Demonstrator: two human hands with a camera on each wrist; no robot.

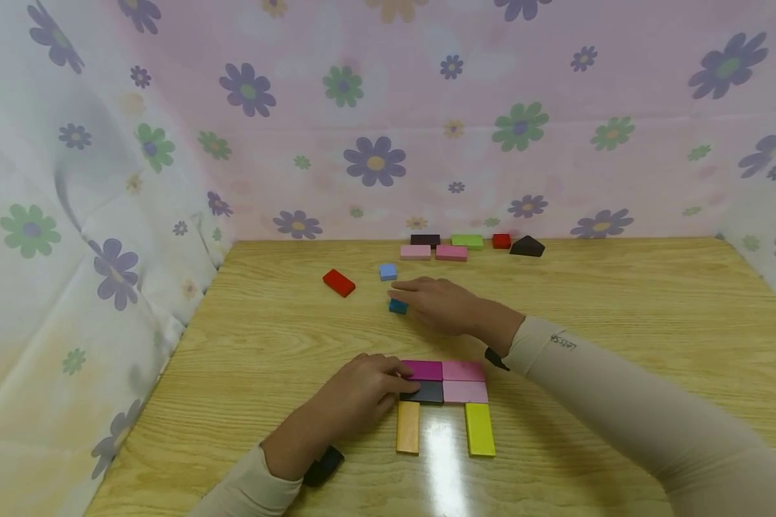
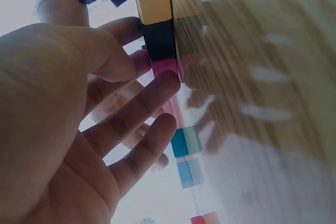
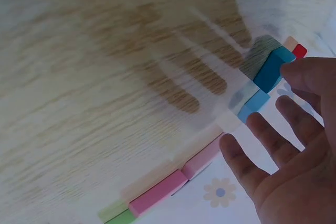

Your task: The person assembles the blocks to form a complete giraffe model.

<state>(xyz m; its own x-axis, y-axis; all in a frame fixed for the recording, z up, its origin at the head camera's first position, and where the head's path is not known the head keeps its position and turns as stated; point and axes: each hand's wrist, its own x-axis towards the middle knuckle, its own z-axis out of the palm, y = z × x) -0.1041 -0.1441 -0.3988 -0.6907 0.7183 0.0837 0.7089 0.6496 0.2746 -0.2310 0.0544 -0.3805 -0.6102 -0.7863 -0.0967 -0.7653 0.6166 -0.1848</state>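
Observation:
My left hand (image 1: 368,388) rests at the left end of a flat block arrangement, fingertips on a magenta block (image 1: 425,370) and a dark grey block (image 1: 431,392). Its other fingers are loosely extended in the left wrist view. Two pink blocks (image 1: 463,371) adjoin these on the right. Below them, an orange block (image 1: 408,428) and a yellow block (image 1: 480,429) lie lengthwise like legs. Farther back, my right hand (image 1: 442,305) pinches a small dark blue block (image 1: 397,306) at the tabletop; its thumb (image 3: 299,74) covers one edge, other fingers spread.
A light blue block (image 1: 388,272) lies just beyond the right hand, with a red block (image 1: 339,283) to its left. Along the back edge sit more blocks, including a green one (image 1: 468,242) and a black triangular one (image 1: 527,246). Flowered cloth (image 1: 375,161) hangs behind the table.

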